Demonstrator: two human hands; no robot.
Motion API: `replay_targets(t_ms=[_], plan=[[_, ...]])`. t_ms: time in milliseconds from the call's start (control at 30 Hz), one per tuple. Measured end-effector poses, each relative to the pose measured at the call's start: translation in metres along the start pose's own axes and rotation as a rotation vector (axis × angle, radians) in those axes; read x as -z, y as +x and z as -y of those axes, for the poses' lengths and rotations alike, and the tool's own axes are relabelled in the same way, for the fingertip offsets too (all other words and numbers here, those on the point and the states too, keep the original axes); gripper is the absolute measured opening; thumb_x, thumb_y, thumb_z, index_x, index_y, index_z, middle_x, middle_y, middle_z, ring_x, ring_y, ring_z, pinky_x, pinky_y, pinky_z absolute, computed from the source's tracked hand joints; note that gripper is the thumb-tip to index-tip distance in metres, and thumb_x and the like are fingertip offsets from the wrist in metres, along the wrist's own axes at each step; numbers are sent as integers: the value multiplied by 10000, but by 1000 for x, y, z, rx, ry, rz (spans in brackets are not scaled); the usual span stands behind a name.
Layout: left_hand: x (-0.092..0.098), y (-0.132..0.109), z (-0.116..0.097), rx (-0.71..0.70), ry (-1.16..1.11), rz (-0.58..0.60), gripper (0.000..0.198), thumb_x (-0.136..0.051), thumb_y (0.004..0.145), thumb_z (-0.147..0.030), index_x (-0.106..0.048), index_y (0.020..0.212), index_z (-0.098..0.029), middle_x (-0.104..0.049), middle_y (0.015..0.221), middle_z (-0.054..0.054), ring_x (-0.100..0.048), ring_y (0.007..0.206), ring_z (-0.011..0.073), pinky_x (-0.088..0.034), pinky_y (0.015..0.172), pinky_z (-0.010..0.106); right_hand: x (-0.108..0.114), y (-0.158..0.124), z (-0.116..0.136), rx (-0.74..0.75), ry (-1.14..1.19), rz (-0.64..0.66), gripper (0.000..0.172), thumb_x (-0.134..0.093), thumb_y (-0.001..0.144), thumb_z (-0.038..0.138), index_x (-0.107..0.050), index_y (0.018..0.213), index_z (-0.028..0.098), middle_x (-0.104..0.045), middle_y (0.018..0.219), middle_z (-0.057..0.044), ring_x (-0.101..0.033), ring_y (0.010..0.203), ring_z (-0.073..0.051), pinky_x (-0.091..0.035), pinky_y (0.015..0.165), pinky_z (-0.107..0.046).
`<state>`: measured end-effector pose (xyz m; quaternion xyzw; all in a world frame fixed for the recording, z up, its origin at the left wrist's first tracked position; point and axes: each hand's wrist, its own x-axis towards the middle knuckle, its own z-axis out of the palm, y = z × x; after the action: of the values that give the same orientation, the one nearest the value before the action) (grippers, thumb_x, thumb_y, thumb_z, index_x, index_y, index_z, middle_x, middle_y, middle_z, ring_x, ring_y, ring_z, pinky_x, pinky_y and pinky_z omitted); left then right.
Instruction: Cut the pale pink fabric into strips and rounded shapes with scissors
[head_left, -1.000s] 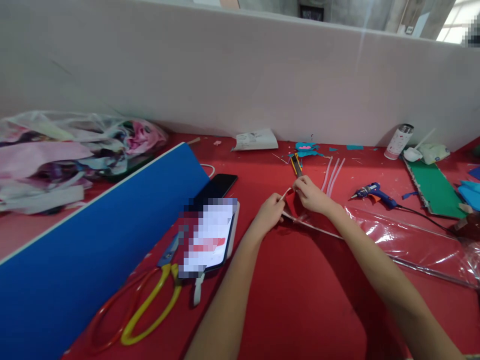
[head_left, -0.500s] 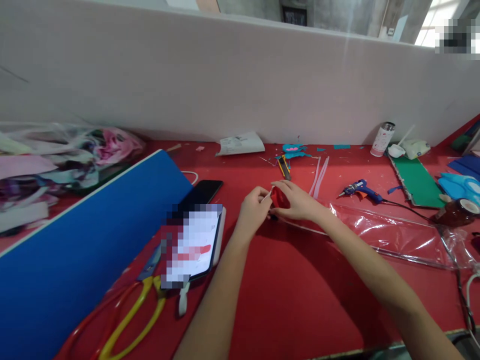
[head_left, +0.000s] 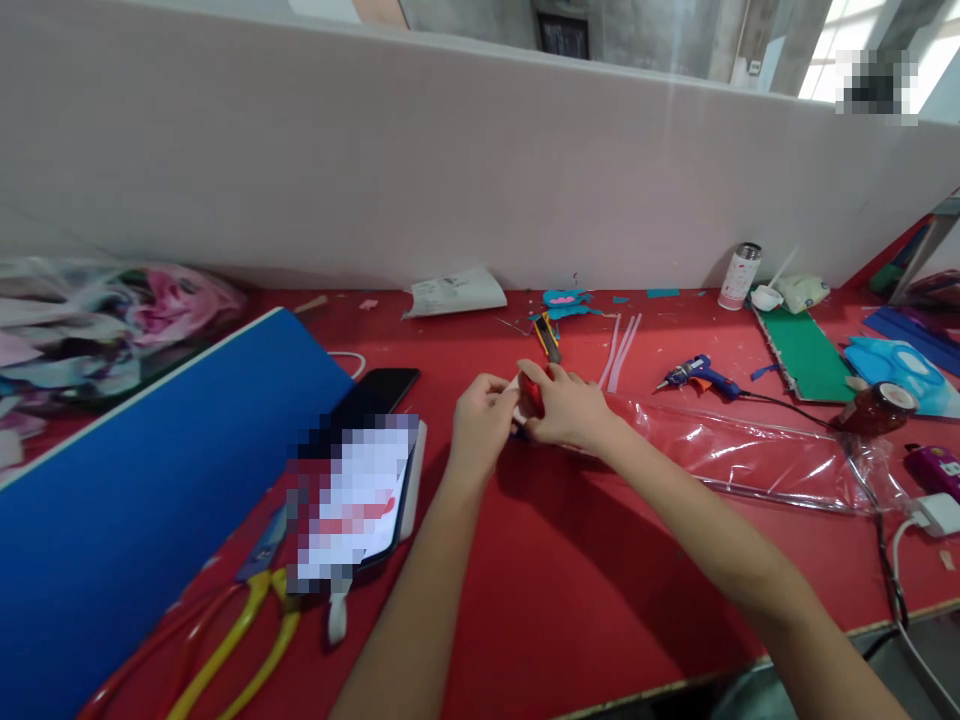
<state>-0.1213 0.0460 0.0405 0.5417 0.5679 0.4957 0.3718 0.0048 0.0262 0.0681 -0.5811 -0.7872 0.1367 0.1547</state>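
My left hand [head_left: 480,420] and my right hand [head_left: 566,408] meet over the red table [head_left: 600,580], both pinching a small red piece [head_left: 532,397] rolled or folded between the fingers. A thin white strip shows at its left edge, against my left fingertips. Just beyond my hands lie a yellow-black utility knife [head_left: 547,338] and three pale glue sticks [head_left: 619,352]. A clear plastic sleeve [head_left: 750,455] stretches to the right from under my right wrist.
A blue glue gun [head_left: 694,375] with its cord lies right of the glue sticks. A phone [head_left: 352,480], yellow scissors [head_left: 225,650] and a blue board [head_left: 150,500] sit at left. Green sheet [head_left: 806,355], white can [head_left: 739,275], brown tape roll [head_left: 874,405] and a charger [head_left: 934,512] are at right.
My hands have come closer together and the red piece is now bunched tightly between them, where earlier it lay spread with the white strip stretched out. The view has shifted rightward.
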Motion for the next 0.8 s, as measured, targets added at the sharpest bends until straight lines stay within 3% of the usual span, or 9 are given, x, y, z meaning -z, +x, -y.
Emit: replay_targets(t_ms=[300,500,800], plan=[[5,7,-8,12,-65,-101,135,-568,606,-288,-477,678,-219,-455,492,-65,-433,407,104,-316,386,217,7,-5,3,-63,-8,9,625,-505,807,339,-299,1393,265,-531,1297,-138,-515,1167,-344,-417,926,-576],[8,11,-11,-31,10,-150,139,-572,612,-298,-499,698,-216,-475,509,-60,-450,419,111,-337,385,217,6,-3,-1,-70,12,16,716,-545,779,466,-253,1398,254,-571,1258,-156,-547,1127,-356,-416,904,-596],[22,8,-39,-60,-33,-324,117,-587,649,-223,-487,705,-196,-450,489,-72,-429,401,96,-356,391,214,11,2,10,-73,29,-25,552,-541,796,401,-356,1297,265,-579,1246,-113,-564,1087,-333,-448,880,-571]])
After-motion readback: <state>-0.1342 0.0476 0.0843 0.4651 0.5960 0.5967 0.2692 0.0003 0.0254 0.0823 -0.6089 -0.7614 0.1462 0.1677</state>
